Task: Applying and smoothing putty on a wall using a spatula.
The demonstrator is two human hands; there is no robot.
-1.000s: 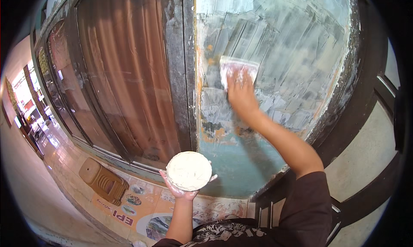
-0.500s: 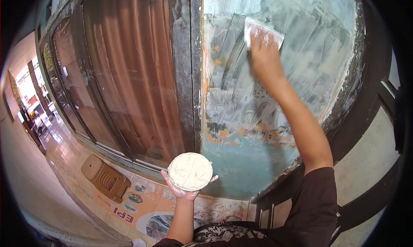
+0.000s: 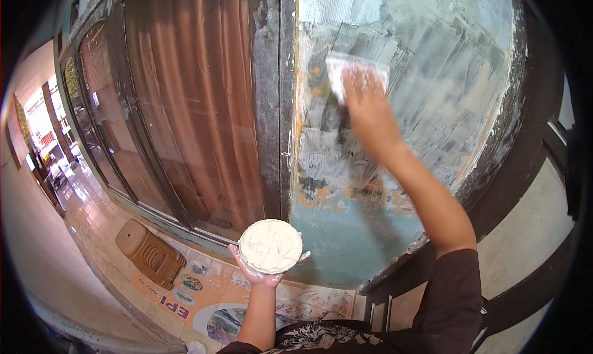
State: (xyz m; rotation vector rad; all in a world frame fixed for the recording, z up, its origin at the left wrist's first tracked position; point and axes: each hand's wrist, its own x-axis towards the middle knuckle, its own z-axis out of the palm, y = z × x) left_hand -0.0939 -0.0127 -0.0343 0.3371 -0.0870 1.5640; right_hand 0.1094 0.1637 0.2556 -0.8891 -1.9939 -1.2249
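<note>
My left hand (image 3: 264, 278) supports a round tub of off-white putty (image 3: 270, 246) from below, its fingers spread around the sides. Whitish smears mark the palm and thumb. Higher up on the right, my right hand (image 3: 365, 101) grips a flat white putty spreader (image 3: 336, 69), with the fingers pressed along its face. The spreader is at the wall panel (image 3: 426, 107), slightly blurred by motion. This panel is streaked with pale and grey putty, with orange patches and bare turquoise paint (image 3: 333, 243) lower down.
Left of the panel stands a dark post (image 3: 267, 107) beside a glazed frame with a brown curtain (image 3: 191, 95). Stacked brown plastic stools (image 3: 151, 255) sit on the floor near a printed sheet (image 3: 164, 298). Dark-framed panelling (image 3: 525, 230) borders the right side.
My right hand has swept the spreader down and to the left across the panel. My left hand keeps the tub almost where it was.
</note>
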